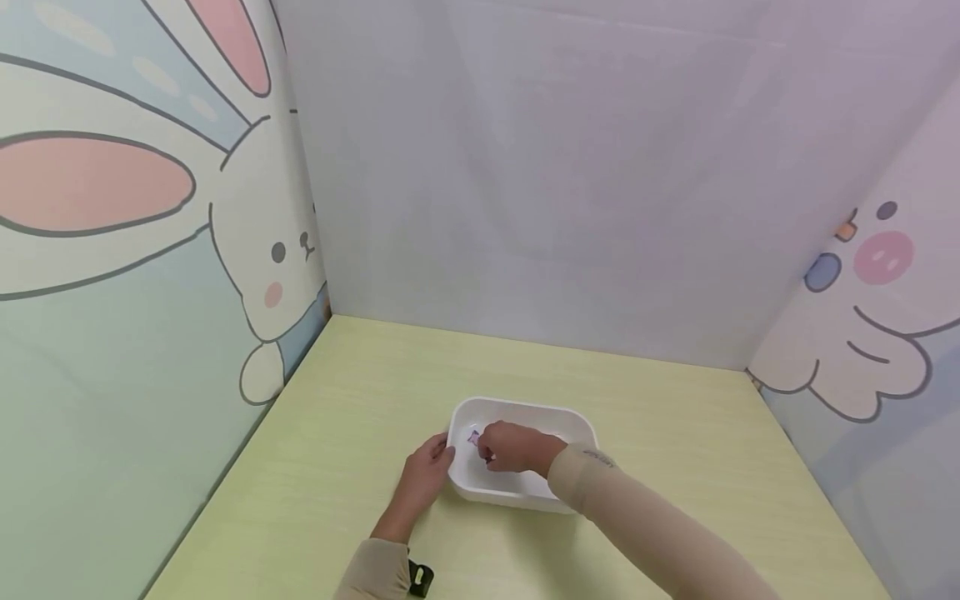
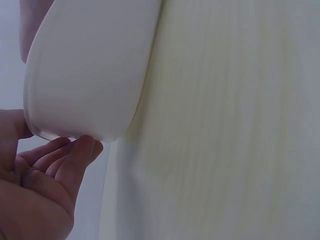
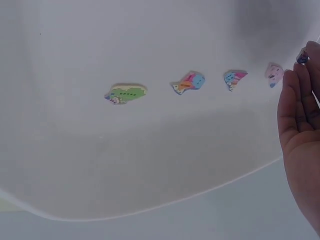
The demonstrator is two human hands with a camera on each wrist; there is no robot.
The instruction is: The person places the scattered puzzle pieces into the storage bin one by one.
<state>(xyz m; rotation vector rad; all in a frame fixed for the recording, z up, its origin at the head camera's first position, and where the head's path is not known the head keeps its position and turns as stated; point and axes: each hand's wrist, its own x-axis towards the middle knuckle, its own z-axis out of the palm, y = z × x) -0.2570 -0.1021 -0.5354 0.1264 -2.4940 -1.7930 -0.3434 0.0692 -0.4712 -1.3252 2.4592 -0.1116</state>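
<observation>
A white plastic basin [image 1: 517,502] stands on the table. At its left end my left hand [image 1: 426,477] holds the wall, with the thumb at the rim and fingertips against the outside, as the left wrist view shows. My right hand [image 1: 513,447] reaches inside, near that end. Between its thumb and fingers it pinches a small dark printed piece [image 3: 302,56]. Lying in a row on the basin floor are a green piece [image 3: 127,93], an orange-and-blue piece [image 3: 190,83], a blue-and-pink piece [image 3: 235,78] and a pale pink piece [image 3: 274,74], all small with irregular outlines.
The pale yellow table [image 1: 375,375] meets a plain light curtain [image 1: 540,183] at the back. Cartoon-printed panels stand at the left and right. A black object [image 1: 420,578] shows beside the left sleeve [image 1: 377,570].
</observation>
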